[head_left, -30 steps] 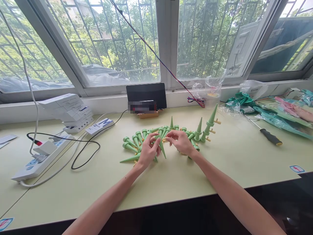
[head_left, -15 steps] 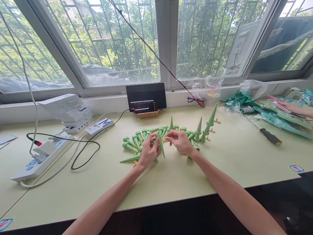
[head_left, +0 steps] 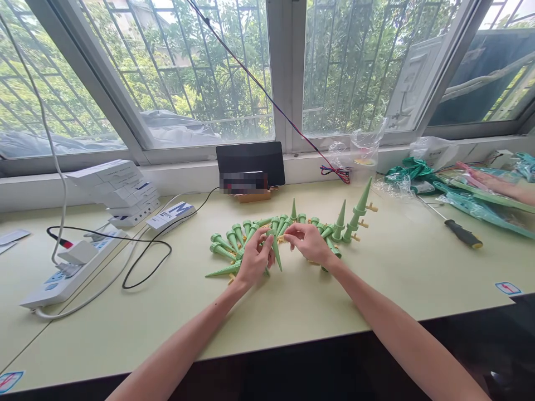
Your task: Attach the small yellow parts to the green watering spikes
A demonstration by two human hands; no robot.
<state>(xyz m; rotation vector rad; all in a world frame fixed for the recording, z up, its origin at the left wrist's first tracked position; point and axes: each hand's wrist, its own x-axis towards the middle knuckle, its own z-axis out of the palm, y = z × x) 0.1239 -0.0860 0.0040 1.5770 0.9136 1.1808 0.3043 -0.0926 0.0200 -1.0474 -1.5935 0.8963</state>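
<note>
Delicately, a person's left hand (head_left: 254,259) closes thumb and fingers on a green spike (head_left: 277,257), its tip slanting toward the front edge of the surface (head_left: 167,328). The right hand (head_left: 311,244) brings thumb and fingertips together at a small yellow fitting (head_left: 281,238); whether they grip it cannot be told. More green spikes (head_left: 222,252) fan out around both hands. Beyond, near the back edge, stands a dark screen (head_left: 251,157); a screwdriver (head_left: 463,234) lies off to the right.

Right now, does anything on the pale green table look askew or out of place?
Yes: the stack of white cardboard boxes behind the white plastic power strip looks askew; its upper part juts left past the lower.
</note>
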